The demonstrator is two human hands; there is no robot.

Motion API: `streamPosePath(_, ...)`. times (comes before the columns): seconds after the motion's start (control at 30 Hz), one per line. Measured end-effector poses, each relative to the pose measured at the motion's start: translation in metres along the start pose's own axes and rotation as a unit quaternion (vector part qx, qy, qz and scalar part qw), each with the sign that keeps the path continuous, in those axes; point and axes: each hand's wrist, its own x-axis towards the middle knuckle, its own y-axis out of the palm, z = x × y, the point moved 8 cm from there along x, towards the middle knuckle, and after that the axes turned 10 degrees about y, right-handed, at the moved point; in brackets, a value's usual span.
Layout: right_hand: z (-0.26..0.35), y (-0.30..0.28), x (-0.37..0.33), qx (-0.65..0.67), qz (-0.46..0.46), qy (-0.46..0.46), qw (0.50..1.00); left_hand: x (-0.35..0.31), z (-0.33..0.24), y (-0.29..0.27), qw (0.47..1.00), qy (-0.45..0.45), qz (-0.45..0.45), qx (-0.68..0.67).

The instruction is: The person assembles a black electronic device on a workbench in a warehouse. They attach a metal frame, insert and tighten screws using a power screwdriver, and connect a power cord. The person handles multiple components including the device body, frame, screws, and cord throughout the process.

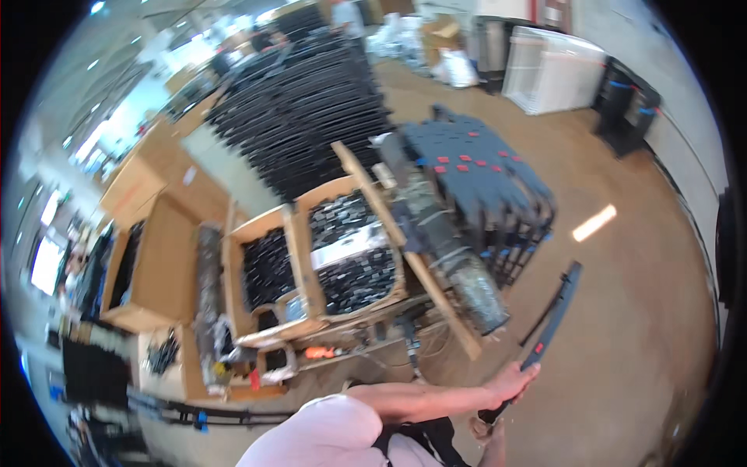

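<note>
A closed left hand [512, 381] is gripping a long, black, red-tabbed bar [555, 317] over the glossy brown floor [642, 311], the right hand [489, 431] showing no clear hold; positioning appears underway, next probably needing steady support

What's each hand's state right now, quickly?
Left hand: closed, holding the bar.
Right hand: at the bar's lower end; open or closed cannot be told.

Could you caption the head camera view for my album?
The left hand grips a long dark bar, with cardboard boxes of small black parts nearby.
</note>
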Motion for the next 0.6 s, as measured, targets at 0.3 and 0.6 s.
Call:
streamPosePath(0.3, -0.079, 0.127, 0.011, -0.073, -0.086, -0.062, 0.992, -0.104, -0.025, -0.058, 0.996, 0.063, 0.034, 0.049)
streamPosePath(0.6, -0.08, 0.234, -0.079, -0.078, -0.034, -0.304, 0.949, -0.316, -0.173, -0.243, 0.973, 0.204, 0.106, 0.016)
